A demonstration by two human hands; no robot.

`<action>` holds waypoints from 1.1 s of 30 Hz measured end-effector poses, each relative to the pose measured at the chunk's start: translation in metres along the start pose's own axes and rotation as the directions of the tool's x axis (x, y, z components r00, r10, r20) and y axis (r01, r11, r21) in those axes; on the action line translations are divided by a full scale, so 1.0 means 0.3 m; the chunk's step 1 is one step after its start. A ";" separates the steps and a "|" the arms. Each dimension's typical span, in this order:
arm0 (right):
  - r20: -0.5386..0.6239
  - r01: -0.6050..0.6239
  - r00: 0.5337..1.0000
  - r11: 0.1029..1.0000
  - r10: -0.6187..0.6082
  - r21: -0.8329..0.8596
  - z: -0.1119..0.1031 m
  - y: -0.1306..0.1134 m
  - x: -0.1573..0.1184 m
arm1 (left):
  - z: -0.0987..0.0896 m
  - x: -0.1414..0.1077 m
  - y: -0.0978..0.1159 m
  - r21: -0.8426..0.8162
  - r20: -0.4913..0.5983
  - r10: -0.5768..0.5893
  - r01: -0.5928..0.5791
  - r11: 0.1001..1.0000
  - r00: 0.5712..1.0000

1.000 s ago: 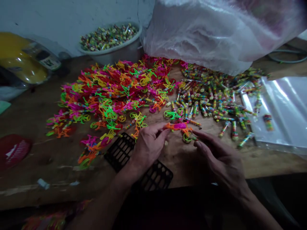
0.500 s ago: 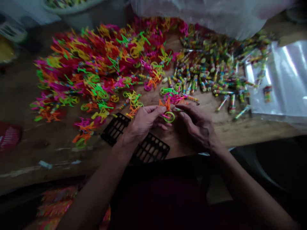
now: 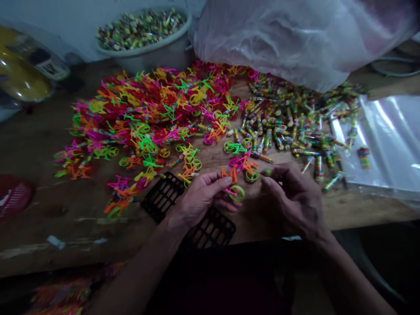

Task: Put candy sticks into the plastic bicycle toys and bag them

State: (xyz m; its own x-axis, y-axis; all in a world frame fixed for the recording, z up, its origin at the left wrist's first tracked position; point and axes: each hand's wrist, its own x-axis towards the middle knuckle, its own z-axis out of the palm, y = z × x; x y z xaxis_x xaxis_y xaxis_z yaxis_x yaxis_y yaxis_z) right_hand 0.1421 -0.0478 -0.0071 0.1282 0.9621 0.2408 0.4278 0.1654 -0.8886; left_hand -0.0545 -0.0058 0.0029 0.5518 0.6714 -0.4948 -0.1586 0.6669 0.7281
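Between the thumb and fingers of my left hand is a small plastic toy bicycle, with orange and pink parts and a yellow-green wheel. My right hand is closed to its right, thumb and forefinger pinching a small candy tube; only its greenish end shows. A black slotted plastic rack lies partly under my left hand and forearm. Just beyond my hands, a few loose toy bicycles in orange, pink and green rest on the wooden table.
A large heap of bright toy bicycles spreads at the left. Candy-filled tubes are scattered at the right, by clear plastic bags. A tub of tubes and a big plastic sack stand behind. At far left is a red basket.
My right hand has drawn away to the right from the toy bicycle with the tube. My left hand still holds the bicycle. The camera view has tilted up, showing more of the tub and sack.
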 end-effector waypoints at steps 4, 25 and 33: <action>0.065 -0.217 0.976 0.954 0.208 0.209 0.040 0.003 -0.039 | 0.003 -0.026 -0.008 -0.088 0.057 -0.037 0.042 0.995 0.998; 0.034 -0.048 0.999 0.982 0.042 0.184 0.054 -0.002 -0.100 | 0.017 -0.017 -0.058 -0.260 0.141 -0.009 0.046 0.964 0.990; 0.024 0.049 0.998 0.983 -0.054 0.176 0.056 0.013 -0.127 | 0.025 -0.013 -0.078 -0.240 0.150 0.013 0.024 0.970 0.989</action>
State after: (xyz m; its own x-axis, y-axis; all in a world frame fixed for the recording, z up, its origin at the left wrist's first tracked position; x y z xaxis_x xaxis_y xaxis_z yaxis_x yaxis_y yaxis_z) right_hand 0.1238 -0.0800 -0.0263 0.0830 0.9566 0.2792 0.2692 0.2482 -0.9305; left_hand -0.0467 -0.0266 -0.0086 0.6663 0.6240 -0.4083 -0.3378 0.7407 0.5808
